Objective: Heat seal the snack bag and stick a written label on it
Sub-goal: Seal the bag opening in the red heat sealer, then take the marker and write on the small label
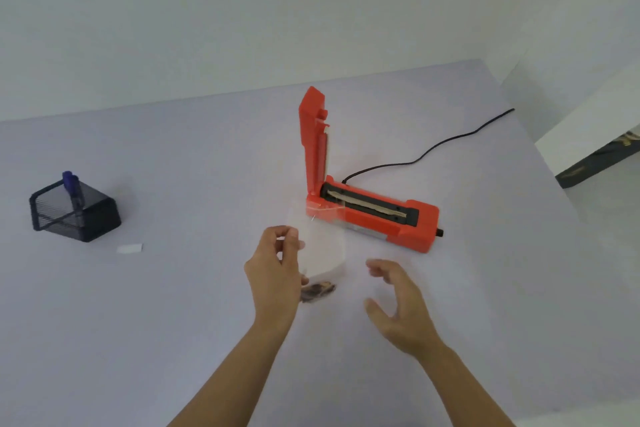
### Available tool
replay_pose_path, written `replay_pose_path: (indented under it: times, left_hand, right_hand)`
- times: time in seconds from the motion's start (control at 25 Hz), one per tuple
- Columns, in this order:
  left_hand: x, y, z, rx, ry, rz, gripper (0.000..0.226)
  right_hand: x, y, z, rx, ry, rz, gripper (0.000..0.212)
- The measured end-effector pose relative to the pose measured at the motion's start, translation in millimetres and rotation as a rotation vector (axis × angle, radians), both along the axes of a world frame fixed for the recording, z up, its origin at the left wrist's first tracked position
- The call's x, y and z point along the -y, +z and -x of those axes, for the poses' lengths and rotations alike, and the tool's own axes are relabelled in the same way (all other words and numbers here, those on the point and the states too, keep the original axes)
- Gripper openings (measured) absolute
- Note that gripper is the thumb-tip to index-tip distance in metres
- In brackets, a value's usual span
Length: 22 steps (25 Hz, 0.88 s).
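A clear snack bag with dark snacks at its bottom is held upright in front of the red heat sealer. My left hand pinches the bag's left edge near the top. To the right, my right hand hovers with fingers spread and nothing in it. The sealer's lid stands raised, exposing the black sealing bar. The bag's top edge overlaps the sealer's near left corner. A small white label lies on the table at the left.
A black mesh pen holder with a blue pen stands at the far left. The sealer's black cord runs back right across the table. A white ledge and a dark object sit at the right edge.
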<state>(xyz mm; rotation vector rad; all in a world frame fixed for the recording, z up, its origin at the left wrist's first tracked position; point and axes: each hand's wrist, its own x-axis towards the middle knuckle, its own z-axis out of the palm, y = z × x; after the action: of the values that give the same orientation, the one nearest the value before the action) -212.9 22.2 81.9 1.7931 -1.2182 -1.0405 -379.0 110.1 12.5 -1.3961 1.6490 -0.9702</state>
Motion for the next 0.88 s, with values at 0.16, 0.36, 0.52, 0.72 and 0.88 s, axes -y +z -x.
replay_pose_path:
  times: [0.16, 0.36, 0.52, 0.72, 0.88]
  left_hand:
    - [-4, -22, -38, 0.052, 0.130, -0.092, 0.013]
    - [16, -56, -59, 0.106, 0.223, -0.129, 0.018]
    - [39, -88, -73, 0.390, 0.039, -0.121, 0.021]
    - [46, -94, -93, 0.460, -0.125, -0.108, 0.031]
    - [40, -59, -140, 0.394, -0.091, 0.056, 0.039]
  right_hand:
    - [8, -21, -63, 0.164, 0.207, -0.256, 0.042]
    - [22, -33, -82, 0.054, 0.112, -0.291, 0.007]
    - [29, -31, -89, -0.153, 0.114, -0.294, 0.013]
    - [31, -14, -102, -0.422, 0.124, -0.178, 0.033]
    - [55, 10, -148, -0.375, 0.155, -0.040, 0.020]
